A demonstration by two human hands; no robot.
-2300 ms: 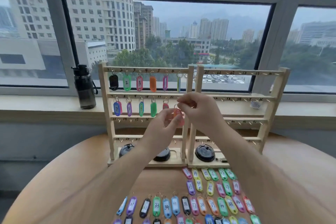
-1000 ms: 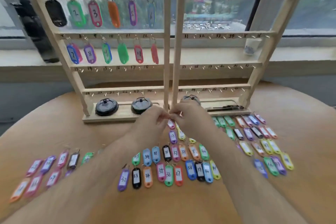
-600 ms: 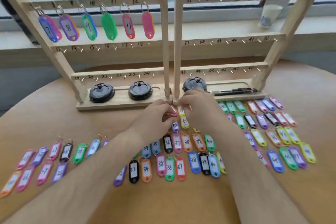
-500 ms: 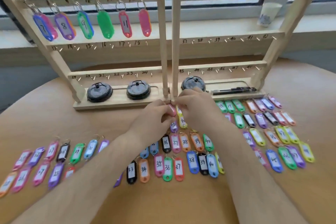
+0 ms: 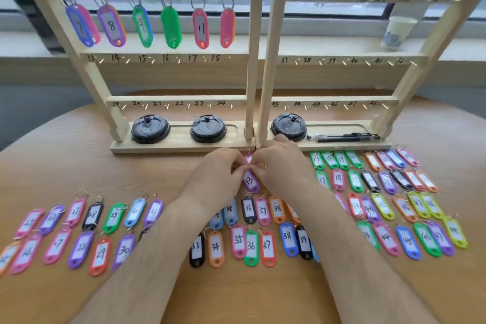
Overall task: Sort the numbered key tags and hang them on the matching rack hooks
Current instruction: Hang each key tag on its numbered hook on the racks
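Here we are, our left hand (image 5: pixel 218 173) and right hand (image 5: pixel 278 166) fingertip to fingertip, both pinching tight at the top end of the purple tag (image 5: pixel 251 182) marked 13. The thumbs and forefingers are closed small, with no gap between the two hands. The ring itself is under our fingers, so we can't tell how it sits. The tag's body trails just below the grip, towards us. Whether it rests on the table (image 5: pixel 79 166) or is lifted clear, we can't say. A pink tag (image 5: pixel 248 158) peeks out just above the pinch.

We'd judge this one feather-light: a stiff little plastic shell, smooth and a bit slippery, on a thin wire ring. The ring end is the place to hold, since it's the ring that has to go over a hook. Squeeze the shell and it may swivel on us.

The bare row of hooks (image 5: pixel 163 58) running up to 18 sits up and left of the grip.

Now the containers. Just beyond our left knuckles, the left base tray (image 5: pixel 232 130) holds two black lids (image 5: pixel 150 129). Beyond the right knuckles, the right base tray (image 5: pixel 342 127) holds another black lid (image 5: pixel 288 126) and black pens (image 5: pixel 344 137). Far up and right stands a paper cup (image 5: pixel 398 33), contents out of sight.
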